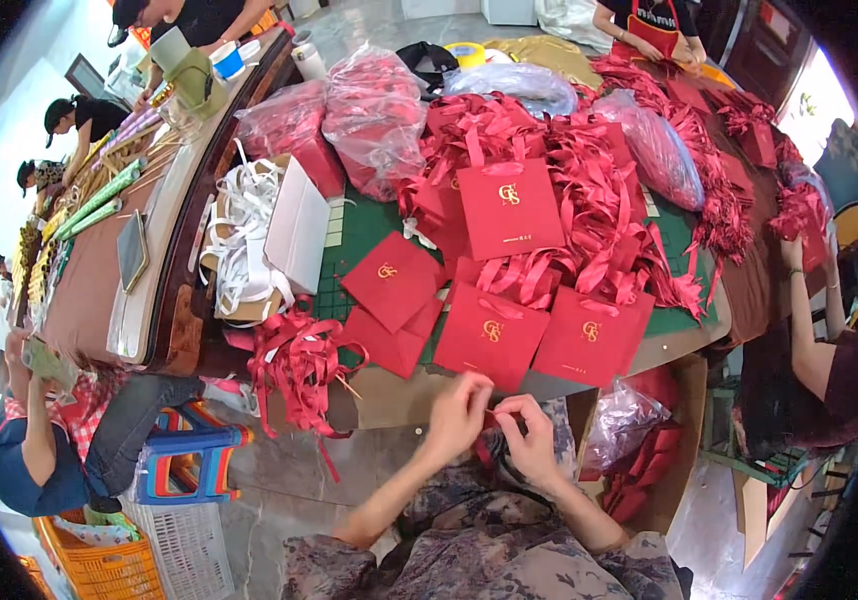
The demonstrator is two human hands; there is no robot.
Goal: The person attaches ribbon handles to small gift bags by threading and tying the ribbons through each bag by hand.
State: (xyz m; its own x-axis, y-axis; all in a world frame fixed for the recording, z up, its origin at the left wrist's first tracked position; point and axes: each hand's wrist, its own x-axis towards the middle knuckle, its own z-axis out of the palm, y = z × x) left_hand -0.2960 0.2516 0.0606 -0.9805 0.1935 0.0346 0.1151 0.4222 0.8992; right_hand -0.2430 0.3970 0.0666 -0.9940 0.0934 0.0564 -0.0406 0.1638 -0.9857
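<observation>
Close together at the table's near edge, my left hand and my right hand both pinch a red ribbon. Its lower part hangs toward my lap, and the exact grip is partly hidden by my fingers. Just beyond my hands lie flat red paper bags: one in the middle, one to the right and one to the left, with gold lettering on them. A larger heap of red bags with ribbon handles rises behind. Loose red ribbons hang over the edge at left.
A white box with white ribbons stands left on the green mat. Plastic-wrapped red bundles sit behind it. An open carton is beside my right knee. Co-workers sit left and right; stacked stools stand at left.
</observation>
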